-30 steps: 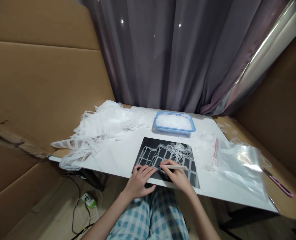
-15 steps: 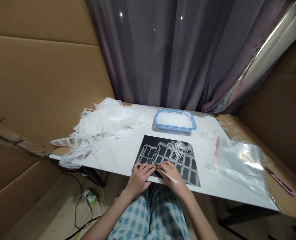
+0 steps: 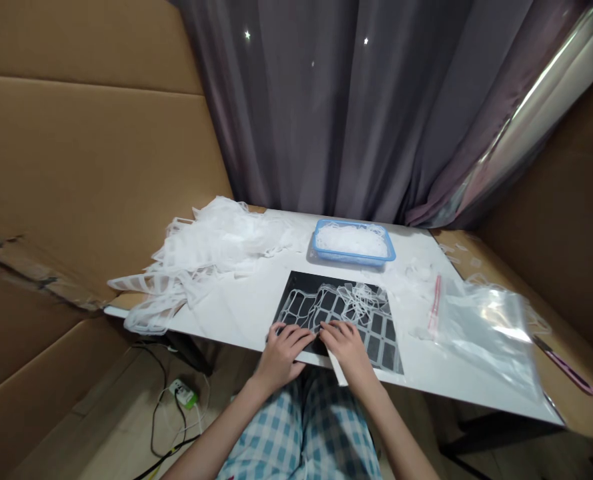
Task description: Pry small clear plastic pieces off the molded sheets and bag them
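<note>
A translucent white lattice sheet (image 3: 333, 311) with rectangular openings lies on a black mat (image 3: 297, 278) at the table's front edge. My left hand (image 3: 285, 349) rests on the mat's near left part, fingers bent over the sheet and thumb apart from them. Close beside it, my right hand (image 3: 347, 348) is closed, fingertips down on the sheet. A flat white strip (image 3: 338, 371) sticks out from under the right palm toward me; its other end is hidden. Loose white frame-shaped scraps (image 3: 360, 301) are heaped on the mat's far right part.
A blue basket (image 3: 353, 255) full of white pieces stands at the back. Crumpled white lattice sheets (image 3: 226, 233) are piled at left. At right lie a clear plastic bag (image 3: 486, 333) and a pink-handled cutter (image 3: 566, 368) on cardboard. Cardboard walls (image 3: 91, 147) flank the table.
The white strip has swung in my right hand and now points more toward me, its broader face showing. My right fingers have shifted slightly right; the left hand has hardly moved.
</note>
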{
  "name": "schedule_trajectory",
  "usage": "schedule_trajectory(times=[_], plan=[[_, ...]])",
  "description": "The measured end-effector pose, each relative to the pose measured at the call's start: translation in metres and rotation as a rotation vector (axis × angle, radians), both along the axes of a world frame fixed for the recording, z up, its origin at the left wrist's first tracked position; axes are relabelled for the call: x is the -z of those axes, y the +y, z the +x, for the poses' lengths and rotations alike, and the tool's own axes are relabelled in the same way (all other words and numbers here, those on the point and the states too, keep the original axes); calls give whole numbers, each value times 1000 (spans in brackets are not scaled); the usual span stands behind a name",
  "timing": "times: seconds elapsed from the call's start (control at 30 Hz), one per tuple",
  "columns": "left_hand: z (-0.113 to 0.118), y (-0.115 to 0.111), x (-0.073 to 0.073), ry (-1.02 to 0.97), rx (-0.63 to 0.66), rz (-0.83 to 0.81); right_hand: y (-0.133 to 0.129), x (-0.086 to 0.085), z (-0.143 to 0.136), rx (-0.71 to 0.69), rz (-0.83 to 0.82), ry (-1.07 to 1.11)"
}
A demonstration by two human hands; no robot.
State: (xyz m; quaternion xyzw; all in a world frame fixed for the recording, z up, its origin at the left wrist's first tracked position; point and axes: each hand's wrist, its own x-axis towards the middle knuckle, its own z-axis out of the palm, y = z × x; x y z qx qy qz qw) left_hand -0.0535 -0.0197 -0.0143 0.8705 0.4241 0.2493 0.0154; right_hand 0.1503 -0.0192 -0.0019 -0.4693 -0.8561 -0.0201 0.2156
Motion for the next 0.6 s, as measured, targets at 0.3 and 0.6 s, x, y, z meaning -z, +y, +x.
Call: schedule_trajectory(times=[0.3,0.6], plan=[[2,0,-1,-31,2,18,24,-17,50,206,118,252],[4,-1,-2,-49,-11,22,20,-38,91,490,210,538]])
